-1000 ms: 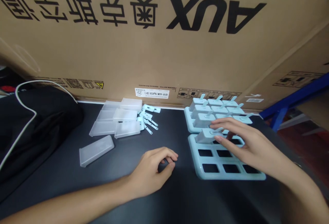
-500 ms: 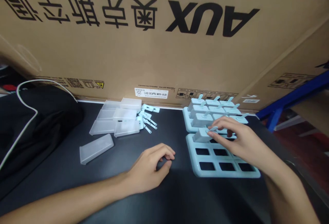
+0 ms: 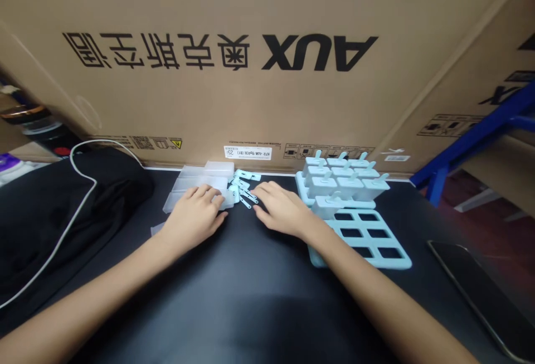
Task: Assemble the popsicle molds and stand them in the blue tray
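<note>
My left hand [image 3: 194, 216] lies palm down with fingers spread over the clear popsicle moulds [image 3: 219, 169], which rest in overlapping rows. My right hand [image 3: 282, 208] is beside a loose pile of light-blue popsicle sticks [image 3: 246, 184]; its thumb and fingers are apart, and I see nothing held between them. At the right, a light-blue rack [image 3: 299, 181] carries several filled rows of moulds with sticks standing up. In front of it, a second light-blue rack [image 3: 373, 224] has one capped mould [image 3: 326, 207] in its far left corner and open slots elsewhere; my right forearm covers part of it.
A large cardboard box [image 3: 251, 113] stands along the back of the black table [image 3: 234, 297]. Black cloth [image 3: 104, 202] with a white cable [image 3: 86, 202] lies at left. A phone [image 3: 480, 297] is near the right edge, beside a blue metal frame [image 3: 472, 141].
My right hand has let go of the capped mould in the near rack and moved left to the sticks. My left hand has moved forward and left onto the clear moulds. The view has shifted.
</note>
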{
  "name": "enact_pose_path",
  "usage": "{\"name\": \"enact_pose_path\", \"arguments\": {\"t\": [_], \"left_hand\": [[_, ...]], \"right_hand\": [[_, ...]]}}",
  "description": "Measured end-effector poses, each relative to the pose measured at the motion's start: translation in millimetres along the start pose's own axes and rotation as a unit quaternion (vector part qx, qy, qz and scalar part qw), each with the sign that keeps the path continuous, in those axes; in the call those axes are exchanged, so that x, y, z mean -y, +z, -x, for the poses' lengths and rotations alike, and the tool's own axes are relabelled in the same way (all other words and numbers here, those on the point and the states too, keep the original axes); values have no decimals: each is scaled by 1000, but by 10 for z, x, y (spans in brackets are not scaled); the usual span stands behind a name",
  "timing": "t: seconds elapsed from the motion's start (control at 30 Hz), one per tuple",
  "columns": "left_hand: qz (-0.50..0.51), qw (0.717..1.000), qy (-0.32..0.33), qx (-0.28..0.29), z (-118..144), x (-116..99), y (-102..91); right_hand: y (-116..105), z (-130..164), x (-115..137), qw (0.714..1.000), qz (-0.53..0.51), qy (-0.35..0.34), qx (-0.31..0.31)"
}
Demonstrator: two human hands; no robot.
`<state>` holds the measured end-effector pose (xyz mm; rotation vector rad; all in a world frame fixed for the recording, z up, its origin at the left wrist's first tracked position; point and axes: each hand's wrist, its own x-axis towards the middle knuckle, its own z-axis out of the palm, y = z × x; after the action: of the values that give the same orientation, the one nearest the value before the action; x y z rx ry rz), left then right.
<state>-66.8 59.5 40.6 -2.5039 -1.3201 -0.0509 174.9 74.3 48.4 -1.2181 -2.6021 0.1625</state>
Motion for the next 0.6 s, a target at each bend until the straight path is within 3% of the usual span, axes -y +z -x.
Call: {"name": "enact_pose_path", "arguments": {"t": [0.13, 0.33, 0.43, 0.53, 0.6], "left_hand": [[6, 1000, 5, 0, 7, -114, 14], [19, 1000, 18, 8, -104, -160, 60], [35, 999, 12, -5, -135, -213, -16], [125, 991, 18, -43, -83, -334, -147], [258, 963, 39, -62, -12, -439, -194]], "right_hand": [[268, -169, -73, 997, 45, 16, 59], [256, -84, -130, 992, 38, 111, 55], [246, -54, -179, 987, 12, 147, 62], [254, -61, -228, 985, 6, 163, 59], [254, -89, -244, 983, 5, 171, 59]]}}
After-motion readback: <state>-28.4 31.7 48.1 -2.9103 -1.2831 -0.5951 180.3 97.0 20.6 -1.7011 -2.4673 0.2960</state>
